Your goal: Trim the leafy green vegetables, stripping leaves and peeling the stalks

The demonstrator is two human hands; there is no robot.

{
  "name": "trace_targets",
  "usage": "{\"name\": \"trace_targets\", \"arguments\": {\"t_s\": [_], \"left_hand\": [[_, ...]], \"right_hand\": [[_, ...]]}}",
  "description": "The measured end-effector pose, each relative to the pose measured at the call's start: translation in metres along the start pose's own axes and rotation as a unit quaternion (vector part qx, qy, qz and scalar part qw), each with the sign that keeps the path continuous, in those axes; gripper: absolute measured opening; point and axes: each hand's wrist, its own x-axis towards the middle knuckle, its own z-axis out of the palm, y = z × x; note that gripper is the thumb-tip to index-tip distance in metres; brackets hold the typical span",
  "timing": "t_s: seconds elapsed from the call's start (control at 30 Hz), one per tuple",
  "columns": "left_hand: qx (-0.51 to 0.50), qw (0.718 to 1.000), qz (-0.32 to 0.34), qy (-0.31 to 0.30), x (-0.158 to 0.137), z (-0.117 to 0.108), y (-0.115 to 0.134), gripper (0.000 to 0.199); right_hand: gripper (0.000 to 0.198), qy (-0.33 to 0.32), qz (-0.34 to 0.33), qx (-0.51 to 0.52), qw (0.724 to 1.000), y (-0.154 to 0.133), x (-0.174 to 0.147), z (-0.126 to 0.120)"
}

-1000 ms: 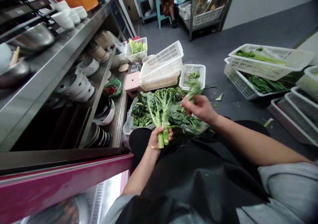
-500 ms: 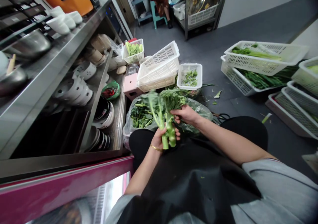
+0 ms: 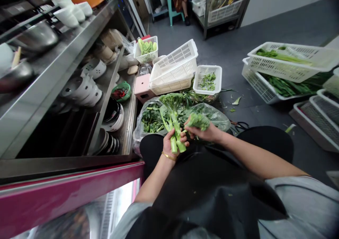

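My left hand (image 3: 169, 141) is closed around thick pale-green broccoli stalks (image 3: 173, 120), their cut ends toward me and a green floret head at the far end. Just right of them, my right hand (image 3: 208, 133) pinches a smaller broccoli floret (image 3: 199, 121), its thin stem pointing at the stalks. Both hands are above my lap and the black apron (image 3: 212, 182). Beyond them, leafy greens (image 3: 151, 120) lie in a clear plastic bag (image 3: 222, 121). Dark-handled scissors (image 3: 241, 125) rest near my right knee.
A white basket (image 3: 217, 80) with green pieces stands past the bag, beside tilted white baskets (image 3: 173, 69) and a pink stool (image 3: 142, 87). Stacked vegetable baskets (image 3: 283, 69) stand right. A steel shelf (image 3: 79, 51) with bowls runs along the left. Another person (image 3: 180, 0) sits at the back.
A floret has come away from the stalks and is now in my right hand, which has shifted slightly right. My left hand still grips the stalks. The view has shifted a little.
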Motion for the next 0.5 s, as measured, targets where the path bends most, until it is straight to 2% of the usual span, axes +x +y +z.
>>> {"name": "trace_targets", "arguments": {"t_s": [0.07,0.13,0.23,0.3,0.37,0.43,0.5], "left_hand": [[0.000,1.000,-0.004,-0.027,-0.005,0.004,0.002,0.024],[0.016,0.999,-0.005,-0.043,-0.008,0.008,0.002,0.025],[0.078,0.996,0.021,-0.032,-0.006,0.011,-0.004,0.028],[0.155,0.983,0.098,0.019,-0.001,0.010,-0.009,0.035],[0.253,0.938,0.217,0.092,0.005,0.006,-0.014,0.045],[0.347,0.866,0.323,0.158,0.011,0.001,-0.016,0.049],[0.404,0.813,0.372,0.195,0.015,-0.005,-0.018,0.044]], "right_hand": [[0.025,0.052,0.079,0.115,0.989,-0.003,0.002,-0.008],[0.028,0.077,0.108,0.160,0.978,-0.004,0.006,-0.013],[0.029,0.067,0.103,0.140,0.983,-0.004,0.013,-0.011],[0.027,0.092,0.098,0.118,0.984,-0.003,0.019,-0.005],[0.029,0.110,0.106,0.110,0.982,0.001,0.026,0.000],[0.033,0.108,0.114,0.117,0.981,0.005,0.035,0.003],[0.036,0.122,0.110,0.113,0.980,0.009,0.043,0.005]]}}
